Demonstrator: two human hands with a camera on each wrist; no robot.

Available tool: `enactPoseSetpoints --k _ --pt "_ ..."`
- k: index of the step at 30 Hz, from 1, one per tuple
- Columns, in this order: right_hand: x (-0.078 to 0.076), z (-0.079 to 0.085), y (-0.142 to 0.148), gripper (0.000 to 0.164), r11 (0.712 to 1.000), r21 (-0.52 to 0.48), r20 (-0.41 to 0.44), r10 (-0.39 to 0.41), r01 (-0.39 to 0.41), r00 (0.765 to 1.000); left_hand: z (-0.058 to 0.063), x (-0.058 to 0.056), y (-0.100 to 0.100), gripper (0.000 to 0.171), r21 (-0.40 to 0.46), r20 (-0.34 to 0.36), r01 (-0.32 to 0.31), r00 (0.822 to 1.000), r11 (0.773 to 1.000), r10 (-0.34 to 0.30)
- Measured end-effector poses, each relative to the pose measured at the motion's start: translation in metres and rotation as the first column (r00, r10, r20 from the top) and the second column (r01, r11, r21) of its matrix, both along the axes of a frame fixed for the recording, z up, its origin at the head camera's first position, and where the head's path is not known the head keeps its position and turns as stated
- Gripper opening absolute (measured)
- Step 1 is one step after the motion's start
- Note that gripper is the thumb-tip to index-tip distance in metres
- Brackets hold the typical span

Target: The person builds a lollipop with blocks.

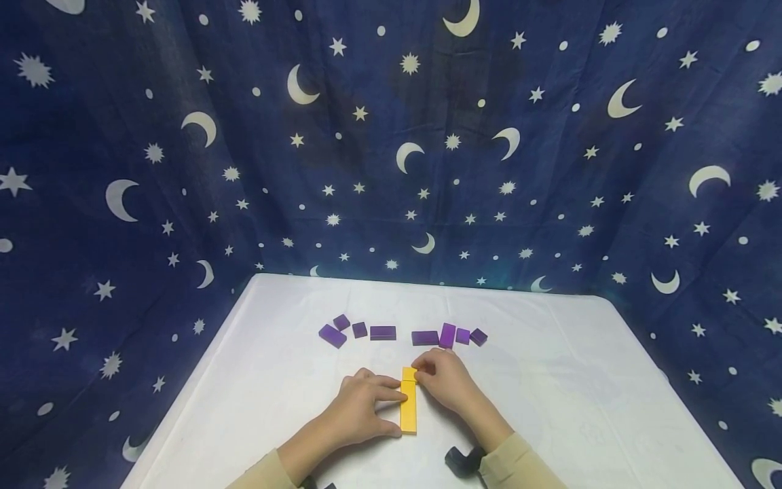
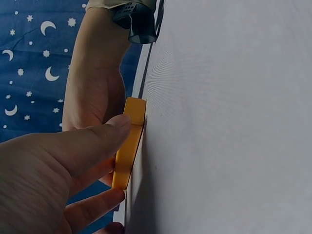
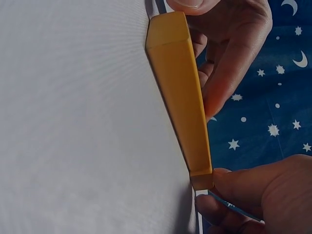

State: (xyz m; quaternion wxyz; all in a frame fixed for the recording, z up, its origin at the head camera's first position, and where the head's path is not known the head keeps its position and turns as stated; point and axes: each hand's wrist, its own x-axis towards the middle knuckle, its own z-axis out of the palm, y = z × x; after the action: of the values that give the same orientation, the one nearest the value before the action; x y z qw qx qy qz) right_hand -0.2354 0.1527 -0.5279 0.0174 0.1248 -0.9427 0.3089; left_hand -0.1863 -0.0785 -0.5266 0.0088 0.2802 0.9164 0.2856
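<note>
A long yellow block (image 1: 408, 413) lies flat on the white table, pointing away from me. At its far end sits a small yellow block (image 1: 408, 373), lined up with it and apparently touching. My left hand (image 1: 362, 409) holds the long block from the left, thumb at the near end and fingers toward the far end. From the right, my right hand (image 1: 449, 382) pinches the small block between thumb and finger. In the right wrist view the long block (image 3: 178, 92) and small block (image 3: 202, 180) form one straight bar.
Behind the hands, several purple blocks lie in two groups, among them a rectangular one (image 1: 332, 336) at left and another (image 1: 425, 338) at right. A dark blue curtain (image 1: 366, 170) with moons and stars surrounds the white table (image 1: 580, 401). A black device (image 1: 462, 463) sits at my right wrist.
</note>
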Motion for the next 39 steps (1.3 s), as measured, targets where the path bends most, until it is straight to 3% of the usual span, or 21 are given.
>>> enactPoseSetpoints --k 39 --pt "0.0007 -0.0032 -0.0012 0.01 1.0 -0.004 0.021 -0.003 0.003 1.0 -0.0029 -0.0006 0.0013 0.054 0.001 -0.007 0.002 1.0 1.0 -0.002"
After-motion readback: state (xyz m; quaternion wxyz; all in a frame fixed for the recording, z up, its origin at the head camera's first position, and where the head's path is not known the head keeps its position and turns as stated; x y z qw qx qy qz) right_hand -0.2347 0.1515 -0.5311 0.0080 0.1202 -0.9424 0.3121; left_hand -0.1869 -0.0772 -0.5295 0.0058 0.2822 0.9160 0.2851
